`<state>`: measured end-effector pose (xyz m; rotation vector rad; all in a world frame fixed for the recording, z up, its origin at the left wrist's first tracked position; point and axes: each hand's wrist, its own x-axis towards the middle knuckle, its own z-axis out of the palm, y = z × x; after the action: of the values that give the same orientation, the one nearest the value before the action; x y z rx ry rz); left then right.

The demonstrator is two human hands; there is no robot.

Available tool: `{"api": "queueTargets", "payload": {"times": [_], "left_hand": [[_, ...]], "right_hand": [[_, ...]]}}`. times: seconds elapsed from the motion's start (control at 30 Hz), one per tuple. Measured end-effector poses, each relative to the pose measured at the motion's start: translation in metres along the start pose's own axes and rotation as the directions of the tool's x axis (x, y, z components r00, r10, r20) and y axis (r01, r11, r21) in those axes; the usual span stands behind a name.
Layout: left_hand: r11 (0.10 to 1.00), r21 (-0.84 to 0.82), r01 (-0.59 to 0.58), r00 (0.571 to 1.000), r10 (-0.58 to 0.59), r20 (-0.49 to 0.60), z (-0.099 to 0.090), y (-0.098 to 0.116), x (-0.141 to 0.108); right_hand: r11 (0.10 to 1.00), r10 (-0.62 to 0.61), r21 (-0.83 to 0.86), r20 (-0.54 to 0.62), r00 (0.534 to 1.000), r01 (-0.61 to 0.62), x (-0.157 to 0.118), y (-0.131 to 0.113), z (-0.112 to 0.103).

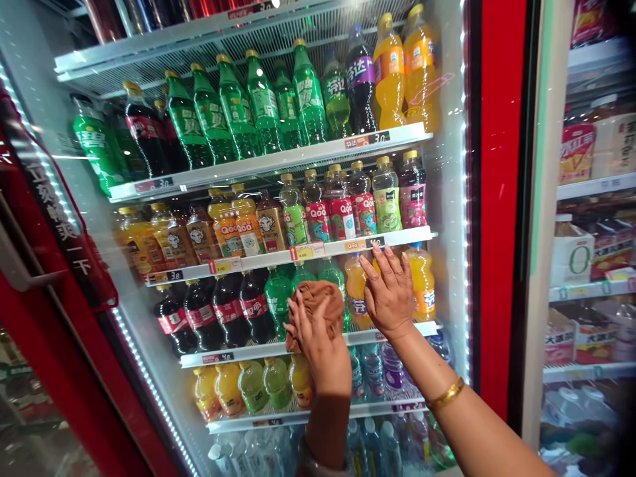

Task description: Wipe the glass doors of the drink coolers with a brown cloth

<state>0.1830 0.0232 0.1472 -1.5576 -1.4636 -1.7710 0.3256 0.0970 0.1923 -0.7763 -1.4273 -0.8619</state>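
While the cooler door (59,265) stands swung out at 9 o'clock, the left hand (318,341) presses a brown cloth (318,301) against the green bottles (278,295) on the third shelf (238,351), its grip closed around the bunched cloth. At 3 o'clock of it, touching no cloth, the right hand (390,291) lies flat with fingers spread on an orange bottle (422,281); grip wide, holding nothing, a gold bangle (447,394) on the wrist.

Bare forearms, gold bangle (447,395) on right wrist
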Motion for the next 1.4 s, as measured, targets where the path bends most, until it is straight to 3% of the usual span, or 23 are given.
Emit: {"api": "queueTargets", "payload": {"times": [0.1, 0.17, 0.23, 0.33, 0.43, 0.5, 0.6, 0.7, 0.8, 0.87, 0.93, 1.07, 1.13, 1.23, 1.4], "left_hand": [[0.994, -0.060, 0.088, 0.992, -0.093, -0.089, 0.000, 0.017, 0.035], [0.998, -0.046, 0.052, 0.994, -0.056, -0.096, 0.007, 0.025, 0.038], [0.999, 0.008, -0.050, 0.998, 0.051, -0.048, 0.014, 0.026, 0.023], [0.976, 0.043, -0.212, 0.976, 0.209, 0.062, 0.023, 0.013, -0.024], [0.969, 0.037, -0.244, 0.968, 0.240, 0.076, 0.021, -0.012, -0.067], [0.973, 0.024, -0.229, 0.972, 0.227, 0.064, 0.016, -0.025, -0.074], [0.992, -0.020, -0.128, 0.992, 0.128, -0.012, 0.008, -0.028, -0.048], [0.995, -0.092, -0.024, 0.997, 0.016, -0.081, 0.005, -0.010, 0.000], [0.989, -0.074, -0.125, 0.989, 0.118, -0.085, 0.009, 0.010, 0.029], [0.968, -0.041, -0.249, 0.968, 0.248, -0.040, 0.015, 0.014, 0.025], [0.949, -0.033, -0.312, 0.950, 0.313, 0.014, 0.019, 0.009, 0.004], [0.974, -0.029, -0.225, 0.974, 0.226, 0.036, 0.020, -0.022, -0.049], [0.987, -0.015, -0.160, 0.987, 0.160, 0.010, 0.016, -0.034, -0.058], [0.994, -0.021, -0.103, 0.994, 0.102, -0.034, 0.008, -0.033, -0.037], [0.987, -0.039, -0.154, 0.988, 0.153, -0.026, 0.006, 0.000, 0.025]], "right_hand": [[1.000, 0.010, -0.004, 0.008, 1.000, -0.009, 0.000, -0.001, 0.000], [1.000, 0.013, -0.005, 0.018, 1.000, -0.013, 0.000, -0.001, -0.001], [1.000, 0.015, -0.006, 0.030, 0.999, -0.015, 0.000, -0.001, -0.001], [1.000, 0.018, -0.009, 0.034, 0.999, -0.017, 0.000, -0.001, -0.002], [1.000, 0.007, -0.011, 0.029, 1.000, -0.007, 0.000, -0.001, -0.002], [1.000, 0.003, -0.008, 0.019, 1.000, -0.003, 0.001, -0.002, -0.002], [1.000, 0.010, -0.003, 0.006, 1.000, -0.010, 0.001, -0.003, -0.001], [1.000, 0.014, -0.002, 0.006, 1.000, -0.014, 0.001, -0.003, -0.001], [1.000, 0.006, 0.003, 0.000, 1.000, -0.006, 0.000, -0.003, -0.001], [1.000, 0.008, 0.009, -0.001, 1.000, -0.008, 0.000, -0.002, -0.001], [1.000, 0.009, 0.014, -0.007, 1.000, -0.009, 0.001, -0.002, -0.001], [1.000, 0.007, 0.013, -0.001, 1.000, -0.007, 0.001, -0.002, -0.001], [1.000, 0.006, 0.015, 0.005, 1.000, -0.006, 0.001, -0.002, -0.001], [1.000, 0.004, 0.011, -0.002, 1.000, -0.004, 0.001, -0.002, -0.001], [1.000, 0.006, -0.001, 0.005, 1.000, -0.006, 0.001, -0.003, -0.001]]}}
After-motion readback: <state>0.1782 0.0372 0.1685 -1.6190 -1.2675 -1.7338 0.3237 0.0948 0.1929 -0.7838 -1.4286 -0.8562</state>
